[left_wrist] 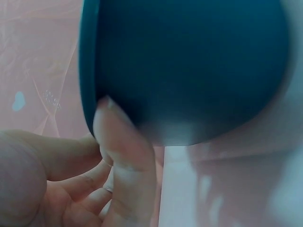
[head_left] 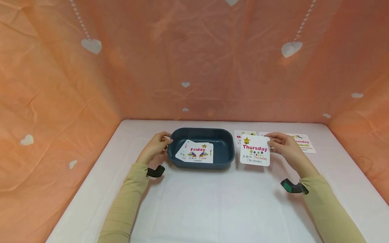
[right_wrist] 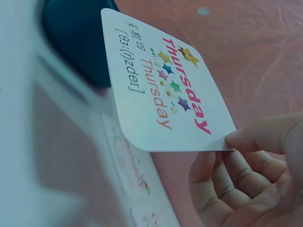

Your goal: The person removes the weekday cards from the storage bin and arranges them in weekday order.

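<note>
My left hand (head_left: 156,147) pinches the left end of a dark blue oval-cornered tray (head_left: 223,143) at its rim. In the left wrist view, the thumb (left_wrist: 124,142) presses the tray's outer wall (left_wrist: 199,71) with a finger over the rim. Several white word cards lie fanned in the tray, a Friday card (head_left: 198,153) on top. To the right of the tray my right hand (head_left: 285,148) holds a Thursday card (head_left: 254,152) by its edge, pinched between thumb and fingers, its printed face showing stars. The held card is raised and tilted in the right wrist view.
Behind the held card, a card beginning "Mo" (head_left: 238,138) and a Wednesday card (head_left: 304,143) lie in a row on the white tabletop (head_left: 212,202), partly covered. Orange cloth (head_left: 209,67) with white hearts rises at the back and sides.
</note>
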### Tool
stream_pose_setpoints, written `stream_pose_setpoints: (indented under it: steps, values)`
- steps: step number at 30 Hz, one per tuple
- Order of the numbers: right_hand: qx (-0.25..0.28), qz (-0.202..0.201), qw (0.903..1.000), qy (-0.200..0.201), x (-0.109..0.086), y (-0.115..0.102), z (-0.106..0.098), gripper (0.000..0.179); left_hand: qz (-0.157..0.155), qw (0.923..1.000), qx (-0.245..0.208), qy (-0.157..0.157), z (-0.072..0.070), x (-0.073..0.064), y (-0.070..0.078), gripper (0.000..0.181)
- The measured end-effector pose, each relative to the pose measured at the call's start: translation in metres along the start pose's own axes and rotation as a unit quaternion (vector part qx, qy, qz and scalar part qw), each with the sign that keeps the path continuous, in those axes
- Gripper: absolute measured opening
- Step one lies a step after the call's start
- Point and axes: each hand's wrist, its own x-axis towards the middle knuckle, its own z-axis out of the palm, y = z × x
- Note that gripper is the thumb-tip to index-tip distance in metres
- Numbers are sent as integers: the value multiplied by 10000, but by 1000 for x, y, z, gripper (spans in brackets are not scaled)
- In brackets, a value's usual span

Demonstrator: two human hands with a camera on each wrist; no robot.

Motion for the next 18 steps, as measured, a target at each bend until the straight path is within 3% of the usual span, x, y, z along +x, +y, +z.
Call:
stream_pose_setpoints:
  steps: [9, 18]
  values:
    - [-64, 566, 9983, -118, -11, 18, -6, 46, 79, 9999, 84, 29, -1, 1, -4, 34]
    - [-412, 628, 9962, -432, -5, 29, 4, 41, 45, 10000, 74, 11, -1, -1, -2, 33]
